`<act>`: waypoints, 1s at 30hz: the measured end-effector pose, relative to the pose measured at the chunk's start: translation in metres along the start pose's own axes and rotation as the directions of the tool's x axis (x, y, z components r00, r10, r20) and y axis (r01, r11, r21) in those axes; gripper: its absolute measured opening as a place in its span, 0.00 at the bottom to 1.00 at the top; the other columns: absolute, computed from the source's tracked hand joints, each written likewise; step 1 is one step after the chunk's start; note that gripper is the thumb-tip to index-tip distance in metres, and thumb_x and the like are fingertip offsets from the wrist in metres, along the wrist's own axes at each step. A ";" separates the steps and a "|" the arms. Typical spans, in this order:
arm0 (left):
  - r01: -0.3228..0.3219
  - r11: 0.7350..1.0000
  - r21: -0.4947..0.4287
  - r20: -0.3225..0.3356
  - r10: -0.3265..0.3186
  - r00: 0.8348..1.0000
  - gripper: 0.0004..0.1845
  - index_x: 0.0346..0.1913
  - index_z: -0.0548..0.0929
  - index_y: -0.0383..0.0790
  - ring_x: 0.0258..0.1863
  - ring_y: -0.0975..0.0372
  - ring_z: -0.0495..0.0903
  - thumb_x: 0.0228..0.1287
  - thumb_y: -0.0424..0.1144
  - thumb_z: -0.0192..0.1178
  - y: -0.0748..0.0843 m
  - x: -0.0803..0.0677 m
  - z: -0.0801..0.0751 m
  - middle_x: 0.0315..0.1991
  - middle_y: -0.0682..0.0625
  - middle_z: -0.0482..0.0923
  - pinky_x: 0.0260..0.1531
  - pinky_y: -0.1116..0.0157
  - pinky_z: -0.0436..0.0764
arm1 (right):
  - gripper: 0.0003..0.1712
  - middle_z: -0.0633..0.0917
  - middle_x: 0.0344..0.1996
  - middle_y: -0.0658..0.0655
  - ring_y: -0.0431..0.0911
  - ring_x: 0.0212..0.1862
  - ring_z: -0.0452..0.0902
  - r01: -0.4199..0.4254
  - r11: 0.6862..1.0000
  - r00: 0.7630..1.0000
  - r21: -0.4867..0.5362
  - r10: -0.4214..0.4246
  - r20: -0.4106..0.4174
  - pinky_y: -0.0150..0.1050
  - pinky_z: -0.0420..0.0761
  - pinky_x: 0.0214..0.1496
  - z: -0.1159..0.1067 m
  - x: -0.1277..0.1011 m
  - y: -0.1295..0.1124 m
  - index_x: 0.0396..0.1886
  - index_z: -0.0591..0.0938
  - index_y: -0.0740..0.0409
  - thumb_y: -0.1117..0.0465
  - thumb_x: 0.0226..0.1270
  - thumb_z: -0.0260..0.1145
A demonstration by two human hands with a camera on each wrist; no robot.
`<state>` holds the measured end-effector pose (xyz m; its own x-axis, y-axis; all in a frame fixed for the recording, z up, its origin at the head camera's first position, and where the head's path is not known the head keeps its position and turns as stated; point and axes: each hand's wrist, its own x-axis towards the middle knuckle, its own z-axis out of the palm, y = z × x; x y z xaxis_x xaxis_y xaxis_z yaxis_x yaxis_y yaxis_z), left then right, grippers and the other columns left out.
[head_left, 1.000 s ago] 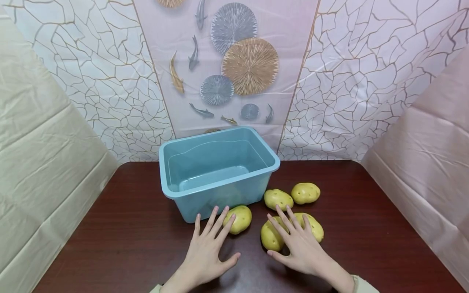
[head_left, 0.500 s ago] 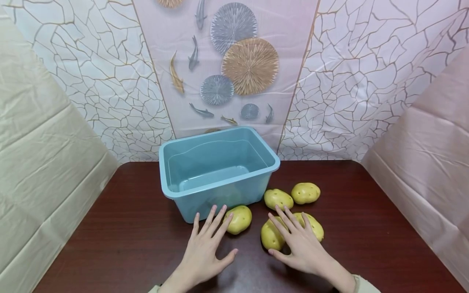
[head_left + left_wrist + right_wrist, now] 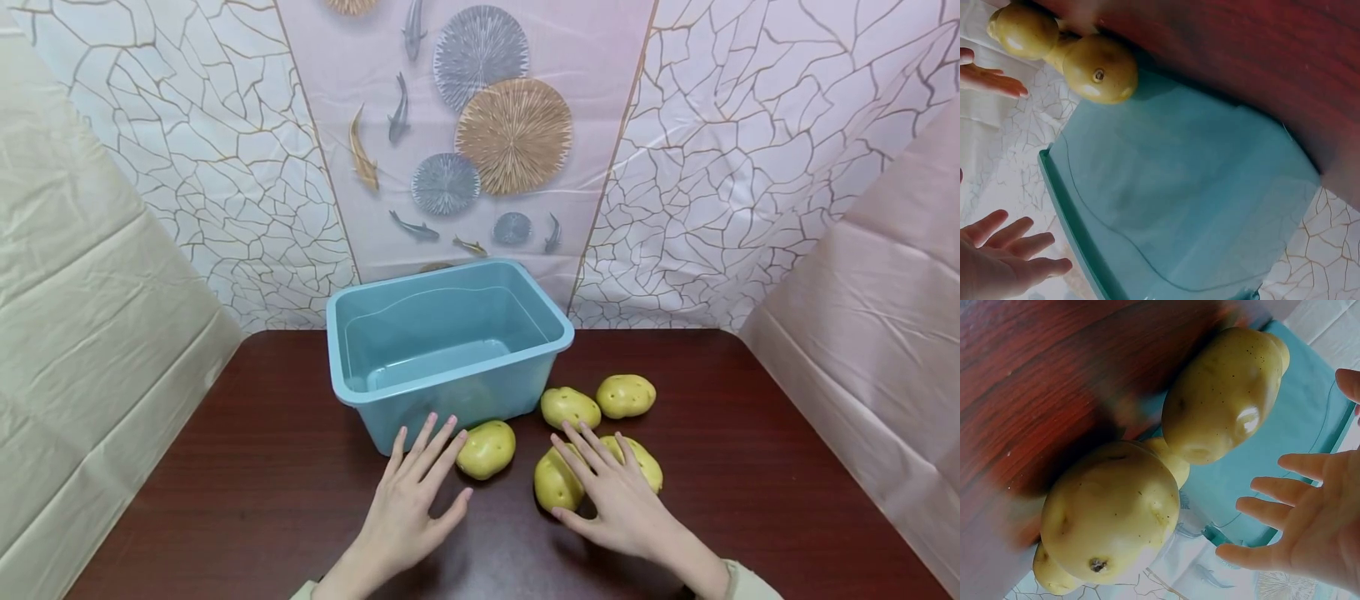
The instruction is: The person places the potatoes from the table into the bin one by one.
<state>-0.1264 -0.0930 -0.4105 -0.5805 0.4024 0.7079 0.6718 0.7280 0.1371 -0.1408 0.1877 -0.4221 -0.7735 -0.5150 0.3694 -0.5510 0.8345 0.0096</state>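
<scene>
My left hand [image 3: 408, 504] hovers with spread fingers in front of the blue plastic tub [image 3: 450, 390], just left of a yellow potato [image 3: 486, 450] by the tub's front wall. Over two more potatoes, one left [image 3: 557, 483] and one right [image 3: 643, 467], my right hand [image 3: 618, 504] is held palm down with fingers apart. Its fingers partly cover both. Behind them lie a potato by the tub's corner [image 3: 570, 407] and another farther right [image 3: 626, 396]. Neither hand holds anything. In the right wrist view, a gap shows between the fingers [image 3: 1266, 512] and the potatoes [image 3: 1110, 512].
The dark red-brown table [image 3: 247, 467] carries the tub near its back edge. A patterned cloth [image 3: 465, 225] hangs behind it, and pale cloth walls stand at the left [image 3: 97, 333] and right [image 3: 862, 350]. Nothing is visible inside the tub.
My left hand has drifted left, away from the potato in front of the tub, uncovering more of it. My right hand has barely moved. The tub and potatoes stay in place.
</scene>
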 end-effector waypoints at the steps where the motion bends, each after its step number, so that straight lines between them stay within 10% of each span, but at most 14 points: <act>1: -0.008 1.000 -0.006 -0.018 0.008 1.000 0.28 0.64 0.64 0.45 0.68 0.54 0.56 0.64 0.52 0.45 -0.001 0.001 -0.001 0.65 0.48 0.62 0.68 0.57 0.43 | 0.48 0.59 0.68 0.54 0.53 0.66 0.58 0.004 1.000 1.000 -0.006 -0.004 -0.006 0.62 0.56 0.59 0.000 0.000 0.000 0.67 0.59 0.48 0.36 0.48 0.61; 30: -0.043 0.998 -0.037 -0.317 0.029 0.948 0.19 0.50 0.78 0.36 0.59 0.48 0.67 0.64 0.43 0.46 -0.022 0.021 -0.025 0.54 0.41 0.75 0.64 0.53 0.57 | 0.42 0.69 0.62 0.53 0.52 0.64 0.62 0.030 1.000 0.997 0.010 -0.029 -0.068 0.57 0.57 0.60 -0.001 0.004 0.006 0.64 0.66 0.52 0.42 0.48 0.64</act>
<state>-0.1414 -0.1149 -0.3813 -0.3851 0.2267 0.8946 0.7128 0.6887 0.1323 -0.1472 0.1912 -0.4194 -0.7341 -0.5246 0.4312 -0.5770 0.8167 0.0113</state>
